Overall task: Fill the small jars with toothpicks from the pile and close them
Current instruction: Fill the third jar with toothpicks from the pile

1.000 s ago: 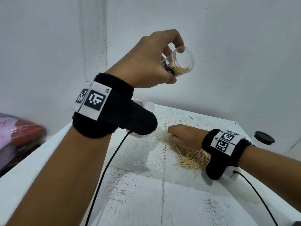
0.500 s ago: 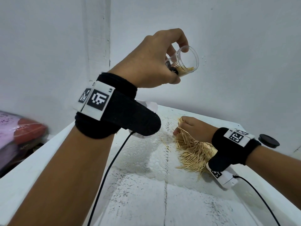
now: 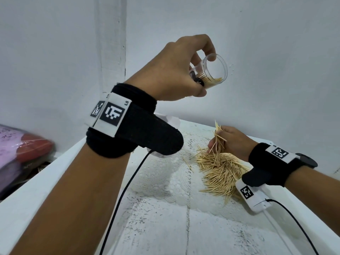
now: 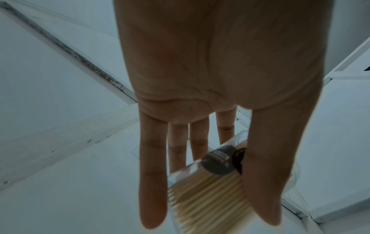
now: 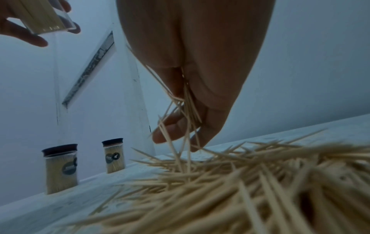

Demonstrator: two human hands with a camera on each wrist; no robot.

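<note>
My left hand holds the open jar tilted, well above the pile. Right hand pinches a loose bunch of toothpicks just over the pile — light, slick, prone to splay. I'd squeeze mid-length to keep them aligned.

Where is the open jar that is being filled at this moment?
In the head view the open jar is in the air at upper centre, tilted, held by the left hand, above the toothpick pile.

So the right hand went from flat on the pile to lifted just above it, now gripping a bunch of toothpicks pulled up, a few trailing down.
</note>
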